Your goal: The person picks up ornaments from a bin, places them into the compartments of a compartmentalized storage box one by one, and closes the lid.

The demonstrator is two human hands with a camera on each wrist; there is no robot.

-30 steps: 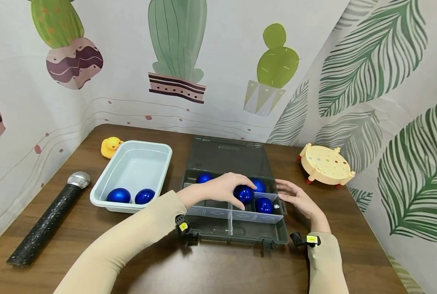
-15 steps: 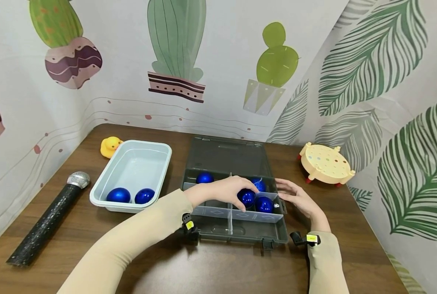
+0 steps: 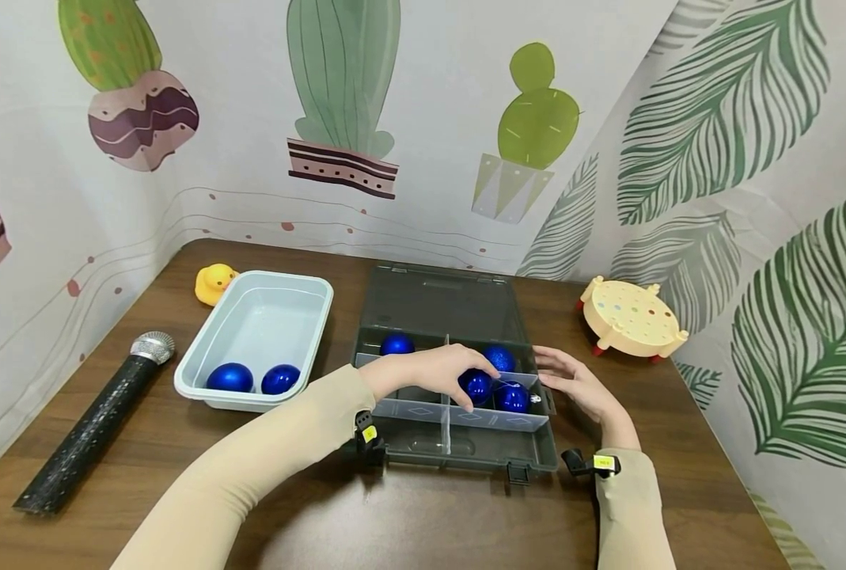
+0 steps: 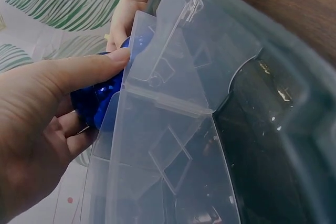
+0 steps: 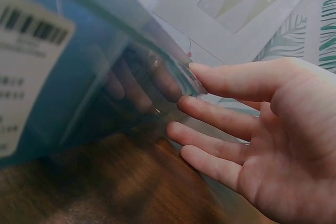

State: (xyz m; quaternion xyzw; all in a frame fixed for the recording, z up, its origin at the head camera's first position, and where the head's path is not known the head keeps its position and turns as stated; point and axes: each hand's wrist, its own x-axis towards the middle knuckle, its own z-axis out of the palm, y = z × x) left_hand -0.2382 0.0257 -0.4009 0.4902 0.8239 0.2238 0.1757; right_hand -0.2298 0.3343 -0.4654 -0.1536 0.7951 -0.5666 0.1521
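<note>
A dark translucent compartment box [image 3: 411,434] lies with its lid [image 3: 444,305] folded back. My left hand [image 3: 433,370] reaches into its right half and holds a shiny blue bauble [image 3: 477,386] between thumb and fingers. In the left wrist view, the thumb [image 4: 92,69] lies over this bauble [image 4: 86,103] beside a clear divider [image 4: 173,150]. A glossy bauble [image 3: 514,398] sits right next to it, a glittery bauble [image 3: 498,359] behind, and another bauble [image 3: 397,345] in the back left compartment. My right hand [image 3: 582,388] touches the box's right wall, its fingers [image 5: 220,111] extended.
Left of the box, a pale blue tray [image 3: 326,305] holds two blue baubles [image 3: 229,378]. A yellow rubber duck [image 3: 214,283] and a microphone [image 3: 98,419] lie beyond it. At the back right stands a cream toy table [image 3: 632,318]. Patterned cloth [image 3: 423,206] hangs behind.
My left hand has shifted slightly right, and the bauble in it has come down into the compartment beside the glossy one. The right hand stays at the box wall.
</note>
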